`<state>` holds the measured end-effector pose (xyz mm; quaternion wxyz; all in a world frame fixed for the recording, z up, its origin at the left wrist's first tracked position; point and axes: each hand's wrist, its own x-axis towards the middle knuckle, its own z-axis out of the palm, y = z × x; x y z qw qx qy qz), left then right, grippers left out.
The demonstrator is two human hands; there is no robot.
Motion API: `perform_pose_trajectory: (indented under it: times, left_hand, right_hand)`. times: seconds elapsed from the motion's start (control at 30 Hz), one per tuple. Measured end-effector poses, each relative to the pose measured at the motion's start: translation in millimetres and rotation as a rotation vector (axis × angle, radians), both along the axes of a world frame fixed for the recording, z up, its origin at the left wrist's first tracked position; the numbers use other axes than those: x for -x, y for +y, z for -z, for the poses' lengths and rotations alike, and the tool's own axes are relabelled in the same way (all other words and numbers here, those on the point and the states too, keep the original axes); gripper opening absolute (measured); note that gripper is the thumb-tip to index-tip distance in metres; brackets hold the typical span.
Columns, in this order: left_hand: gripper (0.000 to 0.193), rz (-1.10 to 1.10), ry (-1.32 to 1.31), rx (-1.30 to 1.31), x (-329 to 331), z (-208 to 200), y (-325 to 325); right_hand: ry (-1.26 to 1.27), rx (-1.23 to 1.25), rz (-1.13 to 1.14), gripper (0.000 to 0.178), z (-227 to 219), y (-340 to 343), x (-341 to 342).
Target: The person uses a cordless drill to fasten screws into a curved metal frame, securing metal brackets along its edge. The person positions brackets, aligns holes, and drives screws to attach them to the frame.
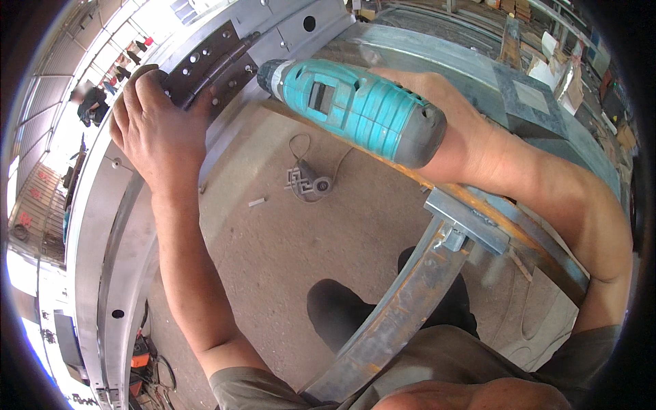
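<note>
In my right hand (468, 133) is a teal and black cordless drill (348, 102). Its body hides most of the fingers around the handle. The drill's chuck points left at a screw on a dark steel hinge (217, 67); whether the tip touches is hard to tell. This hinge lies on a grey sheet-metal frame (290, 31), with several screws or bolts in its leaves. My left hand (160, 126) grips the hinge's near end, fingers curled over the outer side and thumb on the inner leaf.
The frame's long side (102, 232) curves down the left. A rusty steel beam (403, 301) crosses in front of my body, meeting a crossbar (471, 222). On the floor lies an angle grinder (318, 183) with its cord. Far left stands another person (91, 106). Scrap (564, 75) fills the back right.
</note>
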<state>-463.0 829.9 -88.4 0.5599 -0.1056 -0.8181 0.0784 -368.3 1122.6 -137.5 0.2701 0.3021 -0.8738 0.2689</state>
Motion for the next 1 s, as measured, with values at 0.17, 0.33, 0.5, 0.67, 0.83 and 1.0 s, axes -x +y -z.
perform_pose_trajectory:
  times: [0.17,0.33,0.5,0.67,0.83,1.0]
  left_hand:
    - [0.068,0.003,-0.002,-0.011,-0.7,0.3,1.2]
    - [0.065,0.027,-0.005,0.002,0.7,-0.2,-1.2]
    - [0.064,0.027,0.034,0.017,2.6,0.4,-1.8]
    - [0.063,0.030,0.035,0.026,1.9,1.0,-2.4]
    - [0.062,0.025,0.027,0.030,1.8,0.7,-2.2]
    - [0.062,0.038,0.038,0.038,2.1,0.3,-3.4]
  right_hand:
    - [-0.006,-0.001,0.026,0.046,-1.5,-1.3,1.3]
    - [-0.060,0.029,0.002,0.036,-4.7,-3.4,-3.0]
    - [-0.078,0.002,-0.012,0.031,-7.5,-2.6,-3.9]
    - [-0.016,-0.058,0.013,0.020,-5.3,-2.2,-3.8]
    - [-0.003,-0.057,0.000,0.018,-4.3,-2.2,-2.4]
    - [-0.013,-0.033,-0.017,0.020,-4.6,-1.7,-3.0]
